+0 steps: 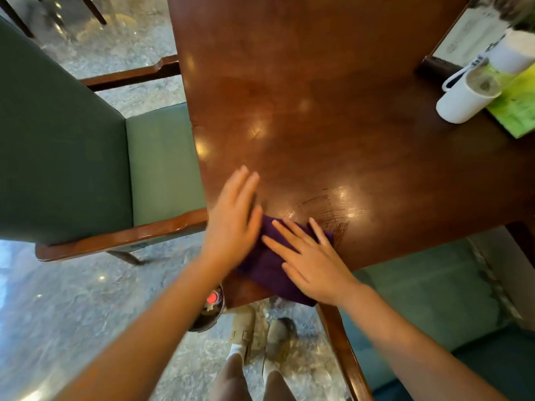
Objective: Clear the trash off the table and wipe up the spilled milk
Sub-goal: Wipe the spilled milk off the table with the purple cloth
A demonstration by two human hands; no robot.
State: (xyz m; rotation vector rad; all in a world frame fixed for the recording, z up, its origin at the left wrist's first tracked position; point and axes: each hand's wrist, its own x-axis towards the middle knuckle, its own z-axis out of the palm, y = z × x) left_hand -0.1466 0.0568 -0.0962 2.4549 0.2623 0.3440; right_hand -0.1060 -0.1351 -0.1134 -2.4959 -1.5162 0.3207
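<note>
A purple cloth lies on the near corner of the brown wooden table. My right hand presses flat on the cloth with fingers spread. My left hand is flat and open beside the cloth's left edge, its thumb touching the cloth. Wet wipe streaks shine on the wood just beyond the cloth. A small bin with trash inside stands on the floor below the table corner, partly hidden by my left forearm.
A green upholstered chair stands at the table's left side, and a green bench seat is at the right. A white bottle, a green booklet and a menu stand sit at the far right.
</note>
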